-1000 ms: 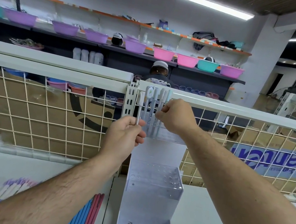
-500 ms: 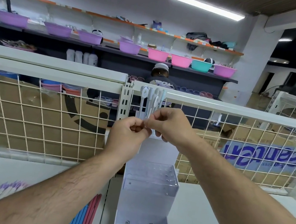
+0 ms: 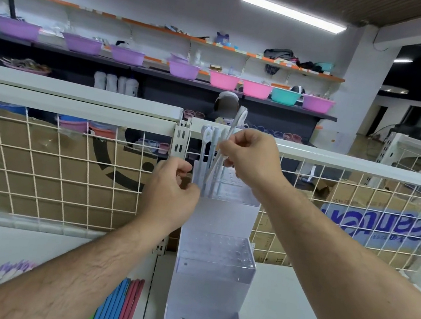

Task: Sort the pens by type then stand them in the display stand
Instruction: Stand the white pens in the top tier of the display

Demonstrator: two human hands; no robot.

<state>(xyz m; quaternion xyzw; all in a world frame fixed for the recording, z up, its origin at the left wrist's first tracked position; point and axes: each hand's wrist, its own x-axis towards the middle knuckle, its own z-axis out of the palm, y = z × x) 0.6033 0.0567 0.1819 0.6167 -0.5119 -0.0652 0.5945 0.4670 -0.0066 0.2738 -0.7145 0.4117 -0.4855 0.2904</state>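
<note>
A clear tiered display stand [image 3: 216, 256] sits on the white shelf against the wire fence. Several white pens with loop tops [image 3: 206, 153] stand upright in its top tier [image 3: 237, 193]. My right hand [image 3: 250, 157] pinches another white loop-topped pen [image 3: 239, 117]. That pen is tilted, with its lower end down among the standing pens over the top tier. My left hand [image 3: 172, 189] is curled at the top tier's left edge, and I see nothing in its fingers. The middle and bottom tiers show only bare holes.
Blue pens [image 3: 110, 308], pink pens [image 3: 131, 308] and purple pens [image 3: 15, 269] lie on the shelf at lower left. A white wire fence [image 3: 66, 165] with cardboard boxes behind it backs the shelf. Beyond the fence stands a person [image 3: 228, 99].
The white pen went from my left hand to my right hand. My right hand lifted it and tilted it over the top tier, while my left hand dropped to the stand's left edge.
</note>
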